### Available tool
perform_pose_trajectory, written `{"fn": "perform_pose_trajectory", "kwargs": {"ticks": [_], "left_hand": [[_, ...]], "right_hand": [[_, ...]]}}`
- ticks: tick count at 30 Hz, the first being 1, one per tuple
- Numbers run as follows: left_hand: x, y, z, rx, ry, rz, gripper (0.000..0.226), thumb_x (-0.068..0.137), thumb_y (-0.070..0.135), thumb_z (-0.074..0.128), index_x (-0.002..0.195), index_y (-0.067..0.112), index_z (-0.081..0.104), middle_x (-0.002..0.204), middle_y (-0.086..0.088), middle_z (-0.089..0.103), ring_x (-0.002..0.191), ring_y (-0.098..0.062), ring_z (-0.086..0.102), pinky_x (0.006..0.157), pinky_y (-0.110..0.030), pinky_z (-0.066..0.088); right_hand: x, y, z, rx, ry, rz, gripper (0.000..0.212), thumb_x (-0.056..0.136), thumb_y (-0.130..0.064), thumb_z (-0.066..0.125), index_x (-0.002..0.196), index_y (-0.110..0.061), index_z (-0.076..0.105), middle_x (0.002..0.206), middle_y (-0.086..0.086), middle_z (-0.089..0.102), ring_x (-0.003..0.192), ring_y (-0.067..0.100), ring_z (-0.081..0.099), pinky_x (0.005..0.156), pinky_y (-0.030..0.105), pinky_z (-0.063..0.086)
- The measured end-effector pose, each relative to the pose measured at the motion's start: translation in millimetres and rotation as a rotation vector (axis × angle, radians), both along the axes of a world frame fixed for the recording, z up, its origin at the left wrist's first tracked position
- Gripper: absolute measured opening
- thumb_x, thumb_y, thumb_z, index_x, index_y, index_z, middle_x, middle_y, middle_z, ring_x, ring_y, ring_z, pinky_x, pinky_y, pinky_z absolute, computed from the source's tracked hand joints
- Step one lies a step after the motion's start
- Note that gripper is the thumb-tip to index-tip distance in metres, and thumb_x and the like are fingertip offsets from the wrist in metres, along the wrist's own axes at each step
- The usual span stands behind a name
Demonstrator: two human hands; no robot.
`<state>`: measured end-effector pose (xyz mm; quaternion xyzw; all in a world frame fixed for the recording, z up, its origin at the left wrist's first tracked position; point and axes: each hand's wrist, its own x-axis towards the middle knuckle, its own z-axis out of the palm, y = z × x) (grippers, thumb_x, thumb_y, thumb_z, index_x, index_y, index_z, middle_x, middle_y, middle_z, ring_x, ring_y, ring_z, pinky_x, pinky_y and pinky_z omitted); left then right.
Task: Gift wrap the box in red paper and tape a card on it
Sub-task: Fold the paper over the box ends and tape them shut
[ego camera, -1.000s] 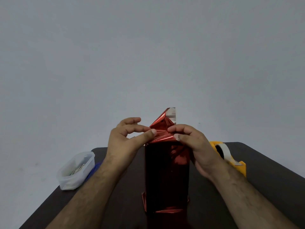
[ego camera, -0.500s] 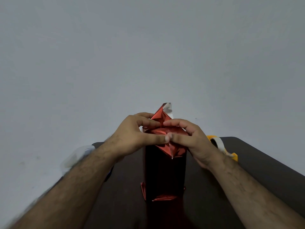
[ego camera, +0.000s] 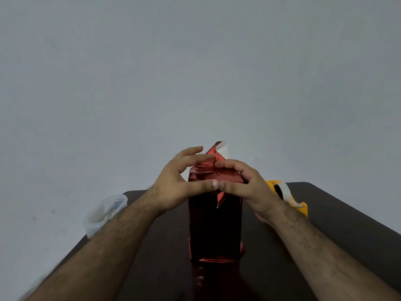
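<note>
The box [ego camera: 214, 222], already sheathed in red paper [ego camera: 213, 173], stood upright at the counter's [ego camera: 338, 216] centre. Both thumbs pressed the near flap against its front face; the left hand [ego camera: 173, 187] kept straight fingers on top, while the right hand [ego camera: 245, 185] curled over the folds. A far flap stood unfolded at 12 o'clock. I judged sharp creases mattered before reaching for the tape dispenser [ego camera: 286, 196] at 3 o'clock.
</note>
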<state>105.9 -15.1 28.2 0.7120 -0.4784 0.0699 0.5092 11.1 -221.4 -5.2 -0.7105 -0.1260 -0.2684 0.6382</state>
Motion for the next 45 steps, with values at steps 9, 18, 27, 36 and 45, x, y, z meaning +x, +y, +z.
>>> {"fn": "perform_pose_trajectory", "kwargs": {"ticks": [9, 18, 27, 36, 45], "left_hand": [[16, -6, -2, 0.136, 0.057, -0.046, 0.066, 0.065, 0.069, 0.086, 0.129, 0.059, 0.069, 0.162, 0.026, 0.035, 0.153, 0.000, 0.030, 0.124, -0.040, 0.034], [19, -15, -7, 0.136, 0.027, -0.051, 0.060, 0.074, 0.066, 0.082, 0.130, 0.051, 0.072, 0.148, 0.021, 0.053, 0.136, 0.007, 0.048, 0.116, -0.030, 0.042], [8, -19, -14, 0.060, 0.037, 0.012, 0.069, 0.072, 0.063, 0.083, 0.134, 0.035, 0.073, 0.148, 0.017, 0.051, 0.138, -0.002, 0.049, 0.117, -0.029, 0.041], [3, -16, -17, 0.004, 0.088, -0.058, 0.059, 0.072, 0.060, 0.086, 0.126, 0.036, 0.075, 0.128, 0.016, 0.067, 0.121, -0.005, 0.064, 0.111, -0.043, 0.054], [8, -17, -22, -0.031, 0.141, -0.087, 0.062, 0.068, 0.063, 0.086, 0.123, 0.038, 0.076, 0.129, 0.014, 0.066, 0.121, -0.008, 0.066, 0.109, -0.045, 0.056]], "right_hand": [[2, -3, 1, -0.020, 0.023, 0.017, 0.065, 0.076, -0.026, 0.089, 0.137, -0.024, 0.067, 0.138, 0.005, 0.067, 0.125, 0.021, 0.068, 0.099, 0.038, 0.060], [4, -18, -5, -0.081, 0.074, -0.039, 0.102, 0.058, -0.046, 0.096, 0.148, -0.053, 0.048, 0.157, -0.012, 0.041, 0.134, 0.020, 0.058, 0.095, 0.029, 0.058], [-16, -61, -7, 0.002, 0.134, -0.607, 0.044, 0.101, -0.063, 0.057, 0.112, -0.027, 0.078, 0.123, -0.011, 0.071, 0.109, 0.012, 0.069, 0.096, 0.035, 0.053], [-52, -112, -13, -0.285, 0.751, -1.138, 0.033, 0.098, -0.036, 0.071, 0.112, -0.006, 0.067, 0.110, 0.013, 0.067, 0.092, 0.026, 0.057, 0.073, 0.034, 0.049], [-51, -131, -19, 0.148, 0.974, -0.938, 0.029, 0.093, -0.023, 0.078, 0.116, -0.012, 0.065, 0.095, 0.007, 0.061, 0.075, 0.022, 0.057, 0.062, 0.038, 0.049]]}}
